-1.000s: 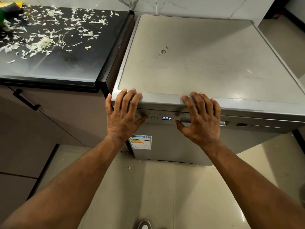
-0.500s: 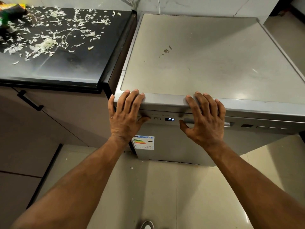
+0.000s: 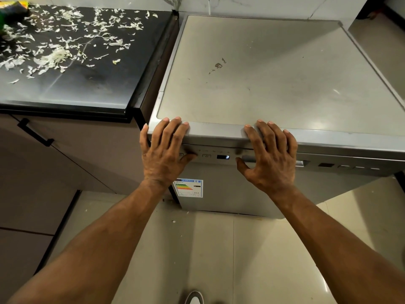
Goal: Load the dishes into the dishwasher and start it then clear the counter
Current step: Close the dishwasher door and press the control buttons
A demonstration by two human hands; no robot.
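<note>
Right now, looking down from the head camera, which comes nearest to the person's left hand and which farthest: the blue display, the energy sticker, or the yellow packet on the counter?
From the left hand:
1. Energy sticker, just below, on the dishwasher door.
2. Blue display, to its right on the control panel; close to call with the sticker.
3. Yellow packet, far corner of the black counter.

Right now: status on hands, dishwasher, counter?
Both hands flat on dishwasher front edge, left hand thumb on control panel. Door shut, display lit. Counter strewn with vegetable shreds.
</note>
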